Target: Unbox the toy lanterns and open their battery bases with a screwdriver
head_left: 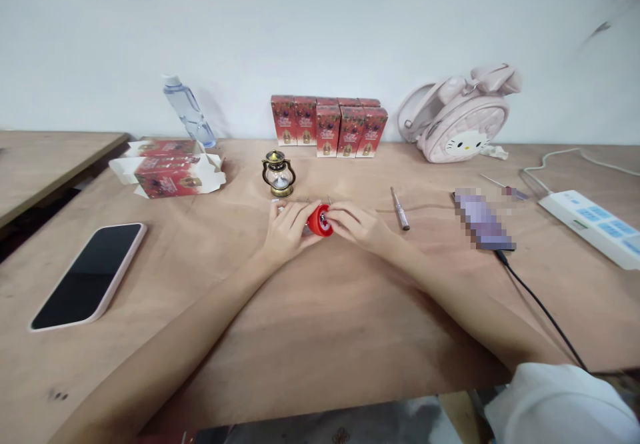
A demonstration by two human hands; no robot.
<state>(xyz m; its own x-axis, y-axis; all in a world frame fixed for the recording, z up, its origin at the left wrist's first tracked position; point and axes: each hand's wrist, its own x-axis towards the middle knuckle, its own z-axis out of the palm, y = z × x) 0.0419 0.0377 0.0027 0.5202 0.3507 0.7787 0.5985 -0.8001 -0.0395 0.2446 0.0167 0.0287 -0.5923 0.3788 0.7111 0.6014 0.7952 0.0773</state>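
Note:
My left hand (287,232) is closed around a small red lantern (315,220), of which mainly the round base shows. It lies tilted, with its open underside turned to the right. Inside the opening are small dark and silvery parts, too small to name. My right hand (361,226) has its fingertips pinched together at that opening; what they hold, if anything, is hidden. Just behind my left hand a bronze-coloured mini lantern (279,175) stands upright on the wooden table (320,337). Tiny screws (304,199) seem to lie behind my fingers. To the right lies a screwdriver (400,209).
Several red boxes (327,131) stand against the wall. Opened boxes (170,174) and a water bottle (189,112) are at the left back. A phone (90,276) lies left. On the right are a pink bag (463,124), another phone (483,221), a second screwdriver (507,189) and a power strip (590,221).

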